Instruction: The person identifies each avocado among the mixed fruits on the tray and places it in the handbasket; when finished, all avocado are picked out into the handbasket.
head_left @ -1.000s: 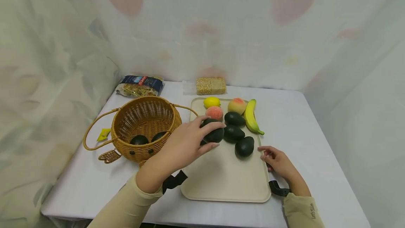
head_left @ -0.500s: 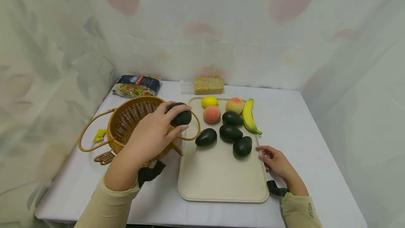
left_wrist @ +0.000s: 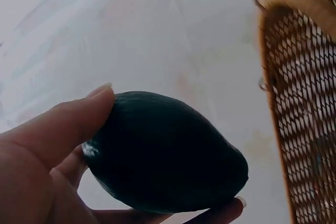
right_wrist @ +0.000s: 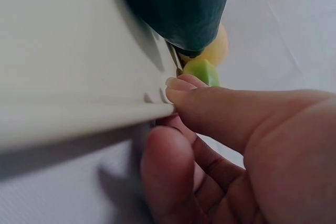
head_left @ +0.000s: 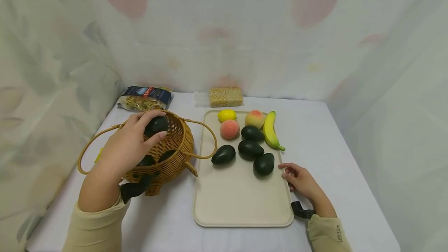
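Observation:
My left hand [head_left: 127, 143] grips a dark green avocado [head_left: 155, 126] above the mouth of the wicker basket [head_left: 180, 147]. In the left wrist view, thumb and fingers wrap the rounded end of that avocado [left_wrist: 168, 153]. Two more avocados lie inside the basket, partly hidden by its rim. My right hand [head_left: 301, 182] is at the right edge of the beige tray [head_left: 241, 201]; the right wrist view has its thumb over the tray's rim [right_wrist: 105, 116] and fingers beneath. Several avocados [head_left: 251, 149] rest on the tray.
Toward the tray's back lie a lemon [head_left: 227, 116], a pink peach [head_left: 230, 129], a paler peach [head_left: 254, 119] and a banana [head_left: 271, 131]. Behind are a pasta bag [head_left: 145, 98] and a bag of corn kernels [head_left: 225, 97]. The basket's handle [head_left: 212, 139] overhangs the tray's left edge.
My left hand has carried the avocado leftward from over the tray to over the basket. The right hand stays at the tray's edge. The head view has shifted slightly.

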`<state>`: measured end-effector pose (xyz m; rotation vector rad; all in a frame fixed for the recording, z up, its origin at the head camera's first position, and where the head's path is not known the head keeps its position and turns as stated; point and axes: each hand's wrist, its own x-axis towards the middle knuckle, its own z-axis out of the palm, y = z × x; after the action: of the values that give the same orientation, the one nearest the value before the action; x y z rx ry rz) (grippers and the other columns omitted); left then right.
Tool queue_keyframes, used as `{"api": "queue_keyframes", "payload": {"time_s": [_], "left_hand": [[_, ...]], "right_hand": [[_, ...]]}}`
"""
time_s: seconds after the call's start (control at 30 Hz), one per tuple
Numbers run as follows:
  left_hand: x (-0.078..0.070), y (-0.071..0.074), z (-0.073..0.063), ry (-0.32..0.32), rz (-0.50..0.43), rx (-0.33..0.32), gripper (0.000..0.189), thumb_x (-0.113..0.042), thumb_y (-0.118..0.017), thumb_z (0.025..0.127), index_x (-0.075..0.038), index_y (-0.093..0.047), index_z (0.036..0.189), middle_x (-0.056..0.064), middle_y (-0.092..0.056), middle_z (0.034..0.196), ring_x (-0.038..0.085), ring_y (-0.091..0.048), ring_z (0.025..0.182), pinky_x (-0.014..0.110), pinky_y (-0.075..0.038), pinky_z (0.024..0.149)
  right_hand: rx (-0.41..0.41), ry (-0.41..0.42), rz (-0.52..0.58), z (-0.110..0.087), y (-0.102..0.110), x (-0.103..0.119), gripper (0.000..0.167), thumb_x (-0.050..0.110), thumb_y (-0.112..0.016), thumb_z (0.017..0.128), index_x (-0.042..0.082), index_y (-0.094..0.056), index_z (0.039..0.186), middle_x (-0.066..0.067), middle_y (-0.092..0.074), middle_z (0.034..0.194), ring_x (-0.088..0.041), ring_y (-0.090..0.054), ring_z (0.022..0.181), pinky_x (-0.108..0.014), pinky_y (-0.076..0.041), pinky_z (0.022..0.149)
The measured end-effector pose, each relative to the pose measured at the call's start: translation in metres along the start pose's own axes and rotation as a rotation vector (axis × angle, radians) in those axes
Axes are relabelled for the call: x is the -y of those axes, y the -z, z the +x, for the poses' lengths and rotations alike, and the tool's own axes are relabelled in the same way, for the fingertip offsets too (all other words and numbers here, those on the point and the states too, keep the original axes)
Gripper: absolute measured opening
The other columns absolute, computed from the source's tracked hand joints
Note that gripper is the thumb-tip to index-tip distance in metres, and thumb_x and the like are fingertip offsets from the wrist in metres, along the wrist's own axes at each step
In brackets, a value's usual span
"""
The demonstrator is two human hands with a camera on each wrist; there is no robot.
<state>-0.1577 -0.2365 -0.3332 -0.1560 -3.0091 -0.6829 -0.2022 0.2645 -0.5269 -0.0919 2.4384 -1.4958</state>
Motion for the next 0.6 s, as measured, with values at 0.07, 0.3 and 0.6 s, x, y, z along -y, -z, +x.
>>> {"api": "queue_keyframes", "payload": {"time_s": [0.07,0.3,0.6], "left_hand": [[0.007,-0.001,0.002,0.018,0.001,0.032,0.063,-0.057,-0.053,0.106,-0.030,-0.035,0.160,0.032,-0.036,0.151,0.054,-0.059,0.115,0.068,-0.048,0.082],[0.033,-0.006,0.008,0.034,0.018,0.114,0.064,-0.057,-0.054,0.105,-0.024,-0.036,0.158,0.039,-0.037,0.145,0.057,-0.061,0.107,0.066,-0.050,0.076],[0.049,-0.017,0.015,0.009,0.011,0.164,0.057,-0.043,-0.061,0.107,-0.020,-0.038,0.154,0.041,-0.037,0.141,0.049,-0.066,0.095,0.061,-0.051,0.074]], "right_hand": [[-0.001,-0.003,0.001,0.001,0.000,0.000,0.034,0.003,-0.067,0.102,-0.002,-0.064,0.135,-0.012,-0.053,0.105,-0.017,-0.053,0.064,-0.026,-0.049,0.053],[-0.002,0.009,0.000,0.002,-0.002,-0.004,0.032,0.002,-0.067,0.102,-0.002,-0.065,0.133,-0.011,-0.054,0.102,-0.017,-0.053,0.061,-0.027,-0.050,0.053],[-0.018,0.015,-0.008,0.002,-0.001,-0.006,0.030,0.001,-0.067,0.101,-0.001,-0.067,0.131,-0.011,-0.054,0.100,-0.016,-0.053,0.059,-0.027,-0.049,0.052]]}}
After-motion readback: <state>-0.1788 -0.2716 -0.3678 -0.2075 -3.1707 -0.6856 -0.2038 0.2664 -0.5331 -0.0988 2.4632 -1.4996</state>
